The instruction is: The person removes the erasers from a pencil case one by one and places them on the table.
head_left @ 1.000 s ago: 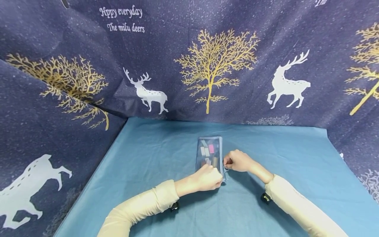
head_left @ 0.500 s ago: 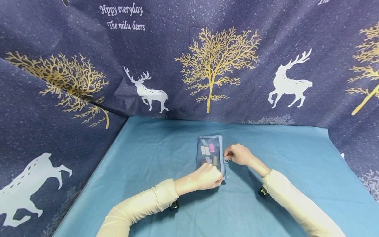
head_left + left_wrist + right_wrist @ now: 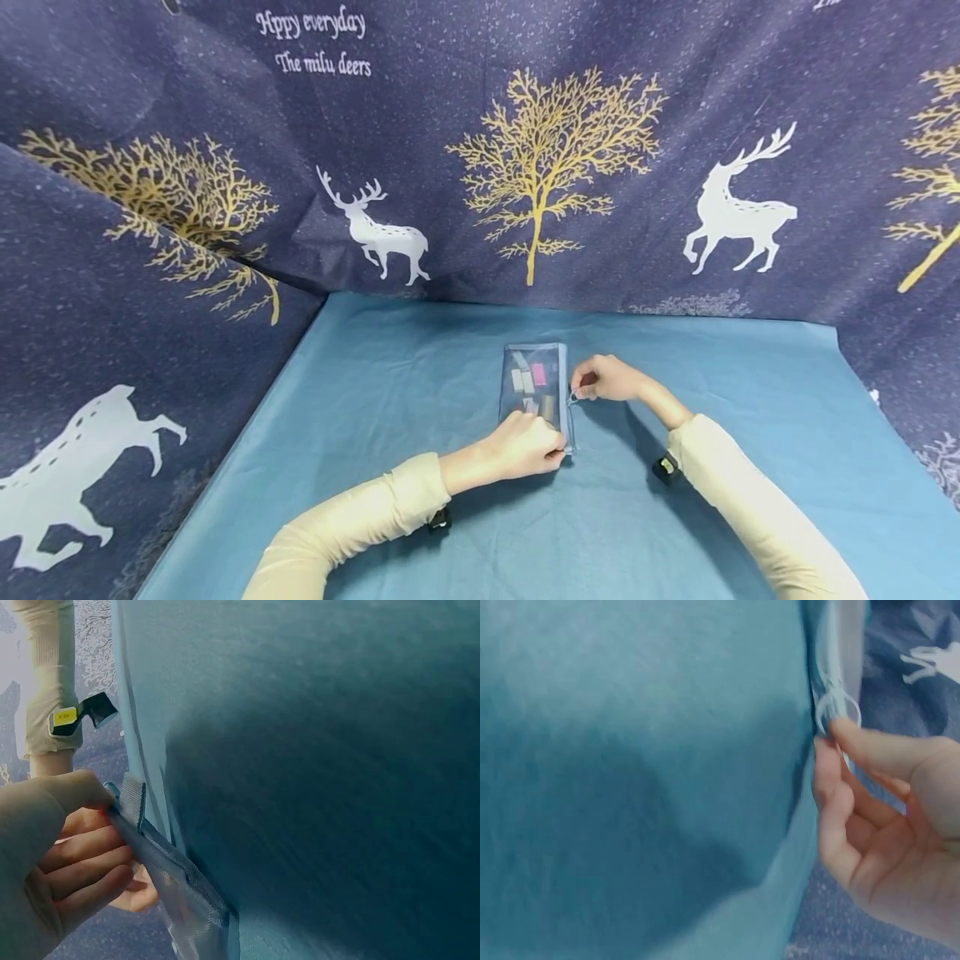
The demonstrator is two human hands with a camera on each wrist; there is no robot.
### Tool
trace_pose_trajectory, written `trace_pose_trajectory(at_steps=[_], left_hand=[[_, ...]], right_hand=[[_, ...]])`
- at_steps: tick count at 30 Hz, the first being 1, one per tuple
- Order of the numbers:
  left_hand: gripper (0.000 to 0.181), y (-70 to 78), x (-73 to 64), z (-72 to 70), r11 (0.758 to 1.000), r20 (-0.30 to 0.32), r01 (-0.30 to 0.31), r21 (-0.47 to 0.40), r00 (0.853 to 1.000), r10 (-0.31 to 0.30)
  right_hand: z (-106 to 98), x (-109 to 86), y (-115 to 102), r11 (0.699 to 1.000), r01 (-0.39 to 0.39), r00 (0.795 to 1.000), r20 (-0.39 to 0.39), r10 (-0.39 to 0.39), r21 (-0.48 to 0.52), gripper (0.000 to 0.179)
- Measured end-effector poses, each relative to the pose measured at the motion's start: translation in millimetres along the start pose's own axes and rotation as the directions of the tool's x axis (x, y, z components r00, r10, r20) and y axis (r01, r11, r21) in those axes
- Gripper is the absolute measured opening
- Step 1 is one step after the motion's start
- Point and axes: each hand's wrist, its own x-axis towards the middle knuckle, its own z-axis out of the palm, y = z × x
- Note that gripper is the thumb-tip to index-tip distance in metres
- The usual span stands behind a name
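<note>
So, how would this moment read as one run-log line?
left grip: pinches near end of see-through pouch; right grip: pinches ring at pouch's right edge; pink block: inside pouch; blue cloth: underneath

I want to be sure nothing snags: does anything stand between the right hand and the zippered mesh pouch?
Nothing visible does. The right hand pinches the pull ring at the edge of the zippered mesh pouch. The left hand holds the pouch's near corner, apart from the ring.
</note>
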Motion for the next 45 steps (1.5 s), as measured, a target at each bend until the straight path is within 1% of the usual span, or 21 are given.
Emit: trace_pose_trajectory(at_steps=[1,3,5,6,9,15,18,22,26,30,33,37,40,43,45], left_hand=[[0.028,0.1,-0.4,-0.4,1.0,0.009,0.005,-0.013,1.0,-0.005],[0.017,0.5,-0.9,-1.5,0.999,0.029,0.011,-0.032,1.0,-0.01],[0.007,1.1,-0.8,-2.5,0.999,0.042,0.005,-0.044,0.999,-0.003],[0.008,1.4,-0.6,-2.9,0.999,0.044,-0.001,-0.046,0.999,0.003],[0.015,2.6,0.1,-3.8,0.999,0.043,-0.025,-0.044,0.999,0.027],[0.009,5.0,0.2,-3.6,0.998,0.028,-0.051,-0.034,0.998,0.052],[0.014,6.1,1.1,-3.8,0.997,0.03,-0.072,-0.004,0.997,0.072],[0.019,6.9,3.1,-3.2,0.996,0.031,-0.085,0.006,0.996,0.085],[0.017,7.6,4.5,-1.2,0.996,0.035,-0.087,0.004,0.996,0.087],[0.02,8.5,4.8,0.4,0.996,0.024,-0.091,0.008,0.996,0.091],[0.02,8.7,4.3,1.0,0.995,0.013,-0.094,0.014,0.995,0.094],[0.014,8.8,3.4,1.9,0.995,0.013,-0.099,0.025,0.995,0.099],[0.011,8.8,2.7,2.5,0.994,0.012,-0.1,0.034,0.995,0.099],[0.01,8.8,2.5,2.9,0.994,0.006,-0.101,0.044,0.995,0.101],[0.011,8.8,2.5,2.8,0.994,0.001,-0.103,0.043,0.995,0.103]], right_hand=[[-2,-1.4,-1,0.999,-0.014,0.999,0.033,0.012,0.039,0.005],[-5,-2.8,-1,0.997,-0.033,0.997,0.07,0.028,0.072,0.007],[-6,-2.9,-2,0.996,-0.04,0.996,0.08,0.034,0.077,0.008],[-7,-2.3,-2,0.997,-0.03,0.997,0.076,0.025,0.071,0.008],[-6,0.6,-2,0.998,-0.026,0.999,0.047,0.023,0.062,0.008],[-4,5.6,1,0.999,-0.027,0.999,-0.021,0.027,0.019,0.006],[-2,7.4,3,0.999,-0.034,0.998,-0.05,0.034,-0.003,0.007],[-1,9.7,4,0.999,-0.025,0.997,-0.079,0.022,-0.03,0.007],[1,11.5,2,0.996,-0.018,0.996,-0.092,0.01,-0.084,0.005],[4,14.6,1,0.984,-0.042,0.989,-0.145,0.017,-0.171,0.006],[6,18.1,2,0.975,-0.066,0.98,-0.198,0.023,-0.213,0.006],[6,22.0,1,0.965,-0.16,0.958,-0.27,0.101,-0.207,0.005],[5,25.1,0,0.949,-0.256,0.927,-0.324,0.188,-0.183,0.006],[5,27.5,0,0.935,-0.32,0.898,-0.363,0.248,-0.154,0.008],[5,28.9,-2,0.929,-0.346,0.881,-0.387,0.272,-0.134,0.01]])
